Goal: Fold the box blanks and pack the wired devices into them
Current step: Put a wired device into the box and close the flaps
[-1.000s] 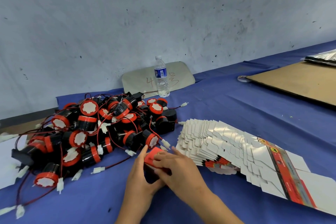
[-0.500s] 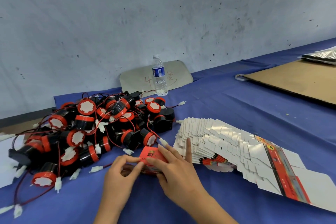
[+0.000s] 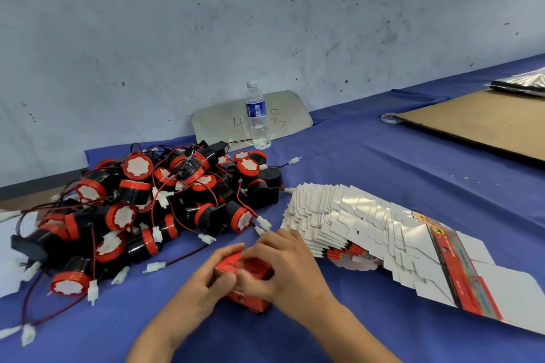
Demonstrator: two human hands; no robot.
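A blue cloth (image 3: 368, 174) covers the table below a scuffed grey wall (image 3: 265, 15). Near the front edge, the left hand (image 3: 206, 283) and right hand (image 3: 283, 268) both grip a small red box (image 3: 250, 267), between the pile of wired devices (image 3: 153, 203) and the fanned box blanks (image 3: 368, 230).

The table (image 3: 383, 174) is covered in blue cloth. The devices (image 3: 153, 203) are seen as black bodies with red rings, white faces, red and black wires and white plugs. The blanks (image 3: 368, 233) are shown white on the inside, with a red and black printed band and a yellow mark. The box (image 3: 253, 267) is printed red. A blue label is borne by the clear bottle (image 3: 258, 115). The cardboard (image 3: 486, 124) is brown. The wall (image 3: 265, 23) is grey, speckled with dark marks.
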